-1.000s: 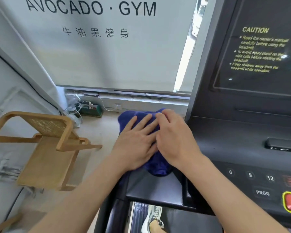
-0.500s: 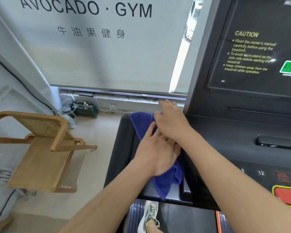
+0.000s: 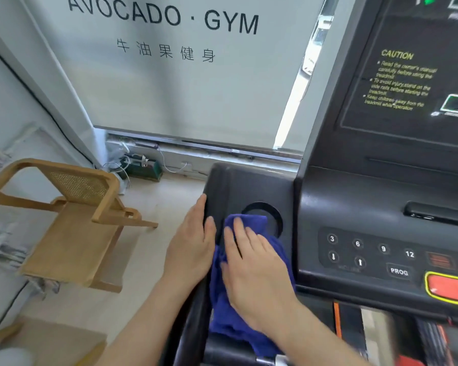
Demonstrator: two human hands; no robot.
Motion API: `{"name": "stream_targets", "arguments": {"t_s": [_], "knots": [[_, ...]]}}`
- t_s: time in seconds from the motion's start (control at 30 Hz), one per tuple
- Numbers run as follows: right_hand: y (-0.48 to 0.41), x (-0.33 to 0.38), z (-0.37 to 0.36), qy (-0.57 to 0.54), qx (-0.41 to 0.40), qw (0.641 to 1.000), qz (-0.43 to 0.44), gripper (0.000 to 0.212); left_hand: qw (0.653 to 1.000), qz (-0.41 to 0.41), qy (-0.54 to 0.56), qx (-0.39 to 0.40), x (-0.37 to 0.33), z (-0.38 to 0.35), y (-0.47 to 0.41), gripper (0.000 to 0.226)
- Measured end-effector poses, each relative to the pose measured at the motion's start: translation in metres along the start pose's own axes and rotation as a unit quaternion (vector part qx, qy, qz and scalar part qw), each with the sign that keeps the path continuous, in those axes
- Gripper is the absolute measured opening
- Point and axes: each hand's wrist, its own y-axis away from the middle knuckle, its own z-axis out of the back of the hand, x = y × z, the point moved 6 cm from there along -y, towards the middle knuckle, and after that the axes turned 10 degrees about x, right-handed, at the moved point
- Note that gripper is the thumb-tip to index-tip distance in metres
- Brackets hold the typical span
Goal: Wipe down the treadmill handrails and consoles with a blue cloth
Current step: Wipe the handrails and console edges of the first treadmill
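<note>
A blue cloth point(image 3: 224, 305) lies crumpled on the black left side tray point(image 3: 251, 186) of the treadmill console, partly over the round cup holder point(image 3: 269, 211). My right hand point(image 3: 254, 273) lies flat on top of the cloth with straight fingers. My left hand point(image 3: 193, 247) rests flat on the tray's outer left edge, its inner side touching the cloth. The console's button panel point(image 3: 370, 253) and dark screen point(image 3: 407, 83) lie to the right.
A red stop button point(image 3: 450, 287) with a yellow rim sits at the console's lower right. A wooden chair point(image 3: 72, 223) stands on the floor to the left. Cables and a green box point(image 3: 140, 167) lie under the window blind.
Both hands and the cloth have slid back toward me along the side tray, uncovering the cup holder. My left hand has moved off the cloth to the tray's left edge.
</note>
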Motion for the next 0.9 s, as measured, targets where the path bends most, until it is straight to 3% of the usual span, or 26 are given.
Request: {"name": "stream_targets", "arguments": {"t_s": [0.1, 0.2, 0.3, 0.4, 0.53, 0.63, 0.73, 0.8, 0.9], "knots": [[0.004, -0.001, 0.010, 0.011, -0.027, 0.999, 0.012, 0.038, 1.000, 0.008, -0.009, -0.015, 0.003, 0.002, 0.004, 0.049], [-0.014, -0.035, 0.027, -0.072, -0.039, 0.996, -0.026, 0.013, 0.999, 0.015, -0.015, -0.024, 0.004, 0.004, 0.004, 0.048], [-0.023, -0.048, 0.030, -0.073, -0.069, 0.995, -0.015, 0.014, 0.999, 0.017, -0.029, -0.033, 0.001, 0.006, 0.005, 0.048], [-0.048, -0.049, 0.025, -0.022, 0.003, 1.000, -0.005, 0.021, 0.998, 0.016, -0.041, -0.037, -0.002, 0.006, 0.005, 0.048], [-0.063, -0.050, 0.033, 0.089, 0.022, 0.996, -0.021, 0.015, 0.998, 0.018, -0.046, -0.038, -0.003, 0.006, 0.006, 0.047], [-0.051, -0.062, 0.048, 0.060, 0.002, 0.996, -0.065, 0.013, 0.998, 0.019, -0.049, -0.039, -0.003, 0.006, 0.006, 0.047], [-0.029, -0.052, 0.050, -0.010, -0.024, 0.999, 0.021, 0.013, 0.998, 0.025, -0.050, -0.037, -0.002, 0.006, 0.005, 0.047], [-0.009, -0.031, 0.029, 0.036, 0.005, 0.995, 0.096, 0.022, 0.998, 0.025, -0.052, -0.040, -0.001, 0.005, 0.004, 0.047], [-0.005, -0.034, 0.007, 0.098, 0.011, 0.991, 0.088, 0.047, 0.997, 0.023, -0.057, -0.041, -0.001, 0.005, 0.005, 0.047]]}}
